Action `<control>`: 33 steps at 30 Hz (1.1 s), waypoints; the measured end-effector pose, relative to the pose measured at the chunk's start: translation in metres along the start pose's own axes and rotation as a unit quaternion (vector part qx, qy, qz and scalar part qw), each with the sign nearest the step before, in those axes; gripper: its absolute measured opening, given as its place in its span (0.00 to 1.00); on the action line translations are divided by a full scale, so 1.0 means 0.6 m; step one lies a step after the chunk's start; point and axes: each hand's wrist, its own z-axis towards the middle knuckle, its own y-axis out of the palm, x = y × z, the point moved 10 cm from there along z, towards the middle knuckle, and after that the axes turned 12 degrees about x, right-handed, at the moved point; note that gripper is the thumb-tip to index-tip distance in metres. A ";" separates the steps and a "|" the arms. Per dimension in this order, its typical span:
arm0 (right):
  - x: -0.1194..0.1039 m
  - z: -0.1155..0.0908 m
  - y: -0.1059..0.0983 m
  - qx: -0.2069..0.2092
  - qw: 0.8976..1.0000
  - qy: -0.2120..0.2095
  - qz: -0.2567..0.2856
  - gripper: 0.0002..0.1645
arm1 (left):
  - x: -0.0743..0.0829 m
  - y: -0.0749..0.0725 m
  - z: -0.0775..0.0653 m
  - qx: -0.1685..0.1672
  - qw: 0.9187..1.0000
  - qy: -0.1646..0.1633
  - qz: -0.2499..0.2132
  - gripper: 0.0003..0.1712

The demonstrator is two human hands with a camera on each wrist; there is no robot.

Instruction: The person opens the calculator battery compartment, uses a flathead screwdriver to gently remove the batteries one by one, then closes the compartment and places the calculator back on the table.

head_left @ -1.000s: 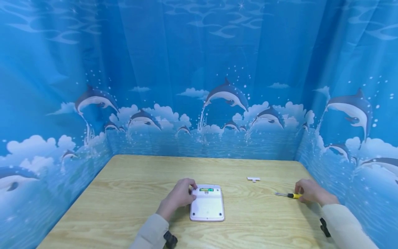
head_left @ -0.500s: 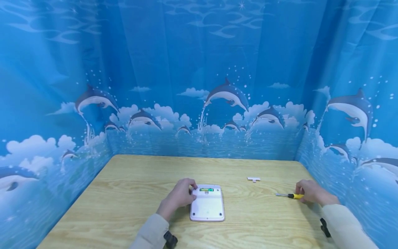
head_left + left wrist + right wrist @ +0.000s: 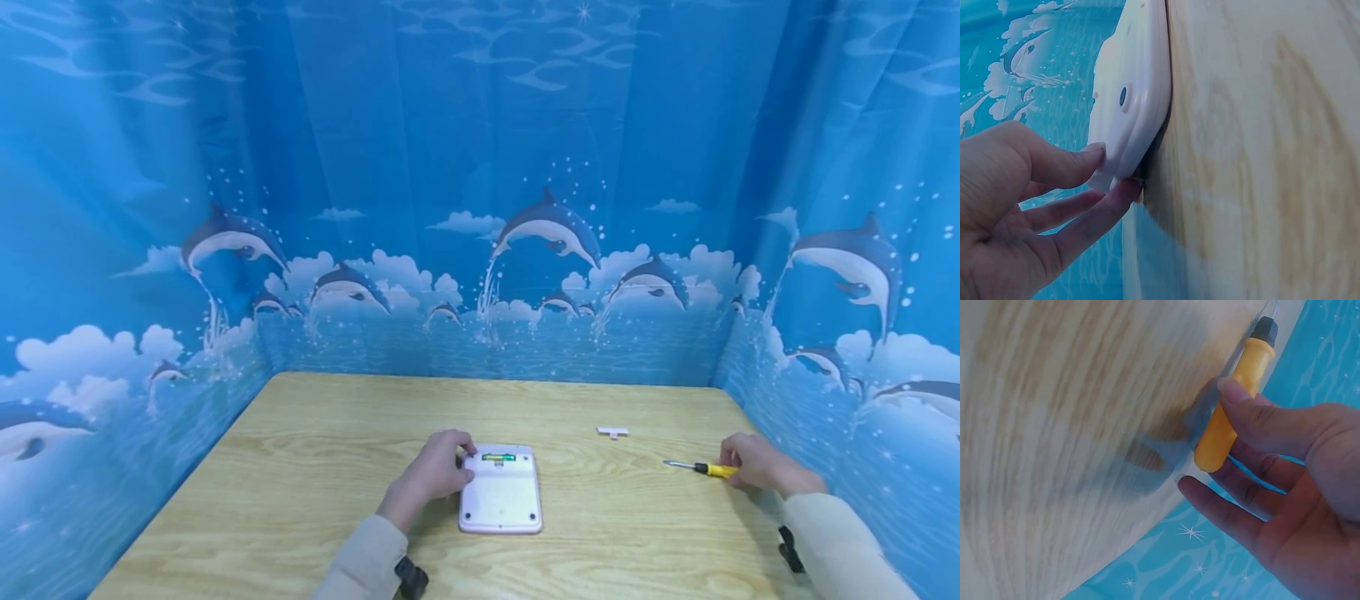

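A white calculator [image 3: 501, 500], or a flat device much like one, lies back side up on the table. Its open battery slot at the far end holds a green battery [image 3: 498, 457]. My left hand [image 3: 433, 471] pinches its left edge, the thumb on the back face and a fingertip at the lower rim, plain in the left wrist view beside the white casing [image 3: 1138, 81]. Toward the table's right side my right hand [image 3: 761, 463] holds a screwdriver [image 3: 712, 470] by its yellow handle [image 3: 1244, 375], between thumb and fingers. The metal shaft points left, low over the table.
A small white T-shaped battery cover [image 3: 612, 432] lies on the wooden table [image 3: 315, 467], beyond and to the right of the device. A blue dolphin-print curtain [image 3: 450, 167] encloses the table's back and both sides.
The right hand has shifted slightly right with the screwdriver, whose handle end has moved out a little. The left hand and the calculator stay in place.
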 end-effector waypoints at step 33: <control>-0.046 0.013 -0.015 -0.029 0.998 -0.052 0.024 0.17 | 0.001 0.001 -0.001 -0.001 1.000 0.000 -0.003 0.14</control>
